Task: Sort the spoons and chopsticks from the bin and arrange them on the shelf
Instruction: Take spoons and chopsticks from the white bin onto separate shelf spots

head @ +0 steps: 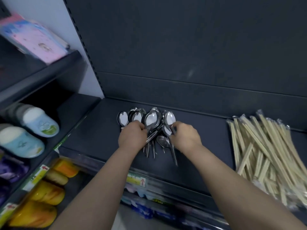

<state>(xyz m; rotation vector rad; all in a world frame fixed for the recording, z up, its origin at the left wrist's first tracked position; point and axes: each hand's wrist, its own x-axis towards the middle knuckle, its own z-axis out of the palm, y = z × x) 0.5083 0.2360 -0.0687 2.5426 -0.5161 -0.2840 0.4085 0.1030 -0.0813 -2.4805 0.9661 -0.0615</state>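
Several metal spoons [152, 119] lie in a cluster on the dark shelf [93, 133], bowls toward the back wall and handles toward me. My left hand [132, 136] grips a bunch of spoon handles at the left of the cluster. My right hand [185, 137] curls round the handles of the spoons at the right. One spoon [163, 141] lies loose between my hands, bowl down. A heap of wrapped wooden chopsticks [264, 150] fills the right end of the same shelf. The bin is out of view.
The left shelving holds blue and grey slippers [40, 122], with yellow and orange slippers [48, 193] below and a pink package [35, 39] on top. Price labels [136, 180] run along the shelf's front edge. More packaged goods sit on the shelf underneath.
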